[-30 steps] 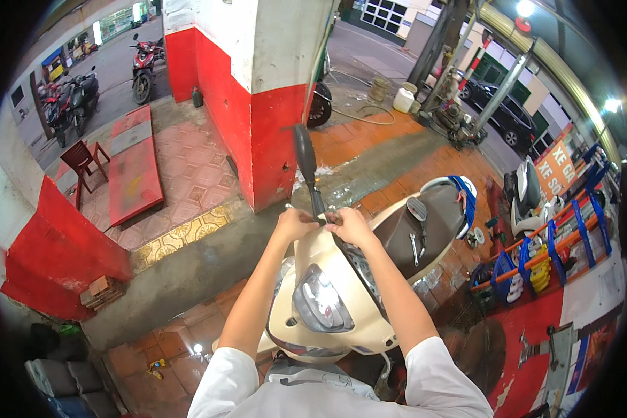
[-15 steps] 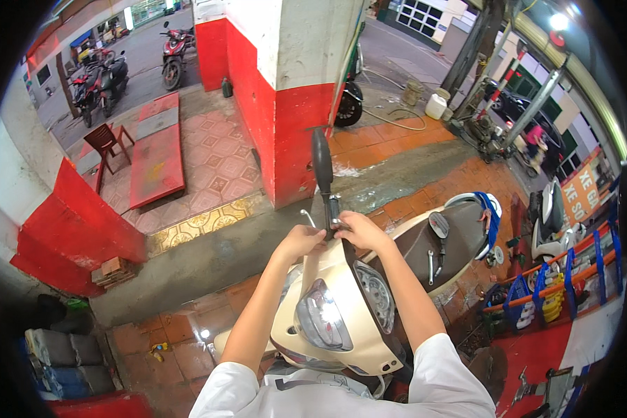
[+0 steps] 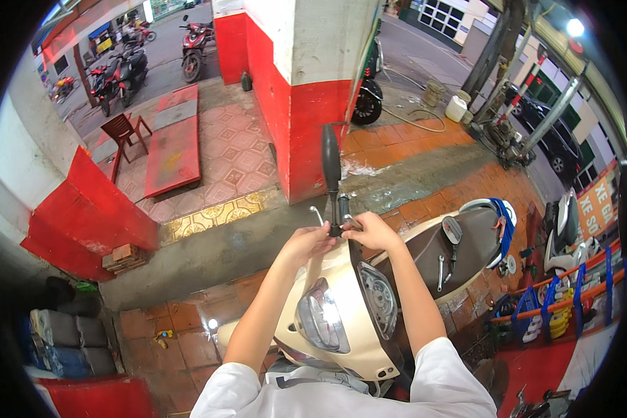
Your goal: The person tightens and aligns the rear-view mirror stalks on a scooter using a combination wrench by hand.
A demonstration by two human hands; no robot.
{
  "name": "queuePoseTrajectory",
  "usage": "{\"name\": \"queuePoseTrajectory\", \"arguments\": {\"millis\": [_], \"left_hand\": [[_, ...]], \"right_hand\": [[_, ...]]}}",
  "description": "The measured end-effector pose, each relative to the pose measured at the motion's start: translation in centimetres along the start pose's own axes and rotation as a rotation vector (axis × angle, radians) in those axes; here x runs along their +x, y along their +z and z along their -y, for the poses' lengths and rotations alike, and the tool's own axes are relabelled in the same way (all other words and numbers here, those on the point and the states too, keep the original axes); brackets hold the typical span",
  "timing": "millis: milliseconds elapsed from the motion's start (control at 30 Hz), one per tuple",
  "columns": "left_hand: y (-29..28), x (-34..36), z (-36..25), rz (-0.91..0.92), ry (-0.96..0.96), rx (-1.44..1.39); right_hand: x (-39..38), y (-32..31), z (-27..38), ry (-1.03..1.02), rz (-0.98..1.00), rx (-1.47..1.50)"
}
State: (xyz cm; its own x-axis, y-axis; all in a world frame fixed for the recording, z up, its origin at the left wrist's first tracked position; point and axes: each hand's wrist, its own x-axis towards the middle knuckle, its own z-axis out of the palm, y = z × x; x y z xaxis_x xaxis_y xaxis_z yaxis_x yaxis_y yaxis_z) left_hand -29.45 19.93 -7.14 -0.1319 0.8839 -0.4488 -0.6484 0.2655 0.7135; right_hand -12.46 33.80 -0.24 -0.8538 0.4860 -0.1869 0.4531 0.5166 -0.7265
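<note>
A cream scooter (image 3: pixel 306 299) stands in front of me, its headlight toward my body. On its handlebar a black rear-view mirror (image 3: pixel 331 157) points upright. My left hand (image 3: pixel 309 244) pinches the foot of the mirror's stem from the left. Against the same foot, my right hand (image 3: pixel 373 231) is closed from the right; its fingertips partly hide the joint. Just beyond them are the handlebar grip (image 3: pixel 343 204) and a silver brake lever (image 3: pixel 316 214). A second mirror (image 3: pixel 453 233) lies on the brown seat (image 3: pixel 425 251), beside a wrench (image 3: pixel 440 273).
A red and white pillar (image 3: pixel 319 132) rises just beyond the handlebar. To the right stands an orange rack with blue straps (image 3: pixel 554 306). A red ramp (image 3: pixel 174 157) and a brown chair (image 3: pixel 124 134) are at the far left. Bricks (image 3: pixel 124 256) sit near the left wall.
The view has shifted slightly, so the surroundings appear farther right. Both hands stay at the mirror's foot, and the mirror remains upright with a small turn of its head.
</note>
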Motion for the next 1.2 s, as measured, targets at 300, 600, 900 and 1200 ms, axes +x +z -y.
{"name": "queuePoseTrajectory", "arguments": {"millis": [300, 600, 900, 1200], "left_hand": [[3.3, -0.2, 1.4, -0.034, 0.078, -0.038], [1.2, 0.9, -0.7, -0.028, -0.015, 0.074], [3.8, 0.6, 1.0, -0.137, 0.21, 0.244], [1.7, 1.6, 0.6, -0.054, 0.244, 0.108]], "right_hand": [[1.5, 0.4, -3.9, 0.053, -0.157, 0.4], [-1.0, 2.1, -1.2, 0.105, -0.24, 0.243], [2.9, 0.5, -4.0, -0.056, -0.169, 0.182], [-0.3, 2.9, -1.1, -0.05, -0.418, 0.137]]}}
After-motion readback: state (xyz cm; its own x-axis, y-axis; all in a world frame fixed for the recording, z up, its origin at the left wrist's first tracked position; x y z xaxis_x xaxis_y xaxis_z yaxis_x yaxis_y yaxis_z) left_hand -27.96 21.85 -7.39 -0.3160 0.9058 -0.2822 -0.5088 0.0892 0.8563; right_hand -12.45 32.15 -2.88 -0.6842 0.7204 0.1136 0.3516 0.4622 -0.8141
